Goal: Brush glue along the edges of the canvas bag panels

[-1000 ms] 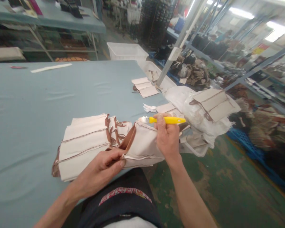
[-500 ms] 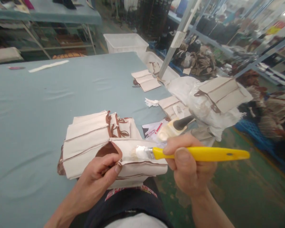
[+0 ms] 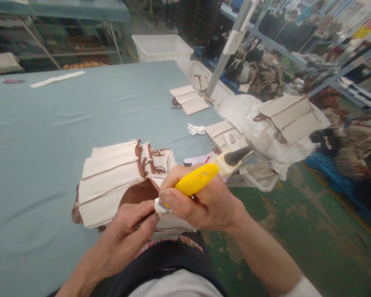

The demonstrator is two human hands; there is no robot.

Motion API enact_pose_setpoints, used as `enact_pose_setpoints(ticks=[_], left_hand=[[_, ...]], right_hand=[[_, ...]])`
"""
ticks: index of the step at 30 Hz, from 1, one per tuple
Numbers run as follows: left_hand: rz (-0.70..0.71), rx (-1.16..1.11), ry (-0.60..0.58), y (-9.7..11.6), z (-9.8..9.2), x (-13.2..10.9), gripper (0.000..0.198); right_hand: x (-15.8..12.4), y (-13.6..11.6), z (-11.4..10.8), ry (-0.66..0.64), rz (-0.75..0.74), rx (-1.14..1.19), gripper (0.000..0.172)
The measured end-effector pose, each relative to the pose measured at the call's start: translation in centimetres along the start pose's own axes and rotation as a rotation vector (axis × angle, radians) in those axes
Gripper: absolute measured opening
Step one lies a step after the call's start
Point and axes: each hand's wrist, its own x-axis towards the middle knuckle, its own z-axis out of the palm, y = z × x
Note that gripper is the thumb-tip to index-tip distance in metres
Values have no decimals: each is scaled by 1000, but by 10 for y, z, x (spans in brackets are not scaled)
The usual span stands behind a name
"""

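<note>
My right hand [image 3: 200, 198] grips a yellow-handled paintbrush [image 3: 198, 179], its handle tilted up to the right. White paste coats the bristles, which touch the edge of a cream fabric piece [image 3: 176, 222] close to my left fingertips. My left hand [image 3: 130, 227] is closed, pinching that piece's edge between thumb and fingers; its brown inner side [image 3: 139, 196] shows. Just beyond lies a stack of cream pieces [image 3: 109, 177] with brown edging and dangling brown straps. Part of the worked edge is hidden behind my right hand.
A cream container with a black-handled tool [image 3: 235, 159] stands right of my hands. Beyond it are a plastic bag [image 3: 241, 115] topped by a cream piece [image 3: 287, 117], crumpled white paper [image 3: 196, 129], a metal post [image 3: 224, 62] and a white bin [image 3: 162, 47]. Blue-green cloth covers the table [image 3: 49, 165].
My right hand has moved left and turned the brush, bringing its bristles from the fabric's face to the edge by my left fingertips. My left hand keeps its pinch.
</note>
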Motion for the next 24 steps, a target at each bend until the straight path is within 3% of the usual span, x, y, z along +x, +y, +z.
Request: enact_pose_setpoints(ticks=[2, 7, 9, 12, 16, 24], left_hand=[[-13, -18, 49, -3, -1, -1, 29], [-113, -34, 129, -10, -5, -7, 25], [-132, -32, 123, -10, -5, -9, 27], [-148, -46, 115, -11, -3, -10, 28], [-192, -66, 176, -15, -1, -10, 28], [-149, -39, 195, -12, -1, -12, 25]], right_hand=[[-2, 2, 7, 89, 33, 16, 26], [-18, 7, 11, 513, 161, 283, 32], [-25, 10, 11, 579, 197, 409, 33], [-32, 14, 11, 498, 183, 445, 30], [-37, 18, 9, 348, 180, 287, 33], [-39, 14, -21, 347, 251, 154, 31]])
